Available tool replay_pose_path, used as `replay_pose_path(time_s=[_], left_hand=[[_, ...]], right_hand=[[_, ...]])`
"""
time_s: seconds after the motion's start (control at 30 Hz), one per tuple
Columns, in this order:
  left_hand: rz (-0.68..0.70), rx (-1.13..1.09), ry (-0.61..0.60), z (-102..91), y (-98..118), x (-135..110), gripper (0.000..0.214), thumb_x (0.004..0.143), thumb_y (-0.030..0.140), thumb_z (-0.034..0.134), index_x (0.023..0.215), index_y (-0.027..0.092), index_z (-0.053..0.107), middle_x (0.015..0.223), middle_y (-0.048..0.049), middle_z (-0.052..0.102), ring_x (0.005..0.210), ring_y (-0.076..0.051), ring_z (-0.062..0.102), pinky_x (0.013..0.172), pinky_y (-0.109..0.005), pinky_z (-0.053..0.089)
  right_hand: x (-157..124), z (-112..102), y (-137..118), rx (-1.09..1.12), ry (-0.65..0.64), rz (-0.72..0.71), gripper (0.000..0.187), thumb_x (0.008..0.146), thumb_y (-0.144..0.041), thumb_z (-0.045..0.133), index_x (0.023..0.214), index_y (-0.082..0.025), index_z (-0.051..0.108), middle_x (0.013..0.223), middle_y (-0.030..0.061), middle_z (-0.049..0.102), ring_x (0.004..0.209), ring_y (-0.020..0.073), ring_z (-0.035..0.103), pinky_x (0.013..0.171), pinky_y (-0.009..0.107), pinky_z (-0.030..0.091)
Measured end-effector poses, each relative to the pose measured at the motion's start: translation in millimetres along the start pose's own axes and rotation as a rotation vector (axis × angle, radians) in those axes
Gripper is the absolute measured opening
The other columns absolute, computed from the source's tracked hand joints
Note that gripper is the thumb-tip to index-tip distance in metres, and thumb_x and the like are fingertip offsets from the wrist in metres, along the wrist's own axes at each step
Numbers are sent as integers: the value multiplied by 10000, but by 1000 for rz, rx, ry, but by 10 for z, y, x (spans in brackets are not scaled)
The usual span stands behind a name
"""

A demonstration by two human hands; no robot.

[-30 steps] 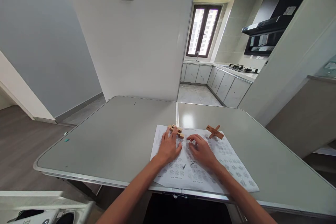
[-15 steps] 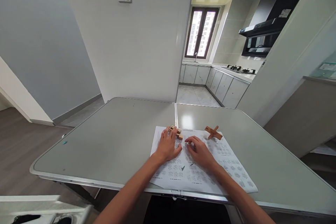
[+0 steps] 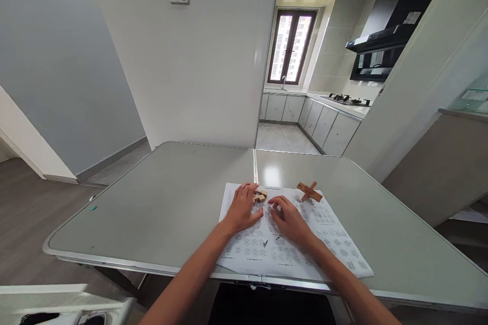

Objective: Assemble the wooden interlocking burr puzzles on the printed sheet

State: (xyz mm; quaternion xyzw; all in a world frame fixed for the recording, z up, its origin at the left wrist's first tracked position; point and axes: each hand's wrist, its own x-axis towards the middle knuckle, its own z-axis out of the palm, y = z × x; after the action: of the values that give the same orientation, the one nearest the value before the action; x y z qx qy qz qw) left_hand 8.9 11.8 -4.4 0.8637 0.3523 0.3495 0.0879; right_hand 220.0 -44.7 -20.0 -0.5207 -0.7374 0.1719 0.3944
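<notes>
Arches the open left hand (image 3: 241, 209) over pale notched wooden blocks (image 3: 261, 197) on the white printed paper sheet (image 3: 254, 263), seemingly to steady them; curls the right hand (image 3: 290, 217) nearby, impossible to tell if gripping; has reddish-brown crossed wooden pieces (image 3: 309, 192) apart, perhaps for room.

Narrow gap between left hand (image 3: 241, 211), right hand (image 3: 292, 220); wooden blocks (image 3: 261, 198) obstruct far end; tabletop (image 3: 171, 208) open leftward.

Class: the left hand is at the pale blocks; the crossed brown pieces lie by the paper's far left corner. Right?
Wrong corner: the head view shows the crossed brown pieces by the far right corner of the paper. The left hand is at the pale blocks.
</notes>
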Motion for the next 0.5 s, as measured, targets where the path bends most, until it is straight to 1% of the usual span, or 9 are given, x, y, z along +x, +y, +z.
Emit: replay_pose_path(time_s=[0.1, 0.17, 0.27, 0.37, 0.5], left_hand=[[-18, 4, 1, 51, -75, -2, 796, 809, 284, 733, 1508, 264, 351, 1551, -137, 466, 1492, -370, 363, 1189, -599, 374], [-47, -2, -18, 87, -123, -5, 799, 810, 318, 743, 1508, 259, 358, 1566, -147, 452, 1509, -386, 341, 1186, -612, 376], [-90, -17, -62, 112, -155, -4, 782, 821, 351, 737, 1504, 252, 369, 1518, -151, 505, 1503, -400, 351, 1166, -621, 398], [-92, -29, -82, 90, -132, 5, 742, 830, 351, 729, 1485, 251, 395, 1465, -146, 551, 1479, -389, 385, 1145, -601, 427], [-74, -54, -107, 16, -58, 19, 662, 832, 323, 716, 1435, 236, 455, 1340, -142, 631, 1395, -362, 475, 1096, -550, 481]], right_hand=[[6, 8, 19, -12, -6, -14, 246, 946, -233, 533, 1167, -272, 634, 1204, 77, 650, 965, 241, 661, 857, 396, 554], [9, 12, 31, -14, -10, -25, 265, 937, -219, 536, 1178, -276, 630, 1210, 74, 646, 981, 240, 665, 874, 396, 555], [9, 14, 43, -16, -14, -26, 274, 937, -213, 532, 1187, -275, 625, 1206, 77, 644, 995, 244, 664, 878, 400, 559], [6, 15, 45, -16, -17, -15, 273, 941, -220, 531, 1194, -273, 618, 1214, 83, 630, 977, 244, 662, 862, 403, 568], [-2, 20, 44, 12, -10, -13, 363, 945, -222, 532, 1300, -285, 572, 1288, 90, 570, 1032, 242, 656, 905, 417, 576]])
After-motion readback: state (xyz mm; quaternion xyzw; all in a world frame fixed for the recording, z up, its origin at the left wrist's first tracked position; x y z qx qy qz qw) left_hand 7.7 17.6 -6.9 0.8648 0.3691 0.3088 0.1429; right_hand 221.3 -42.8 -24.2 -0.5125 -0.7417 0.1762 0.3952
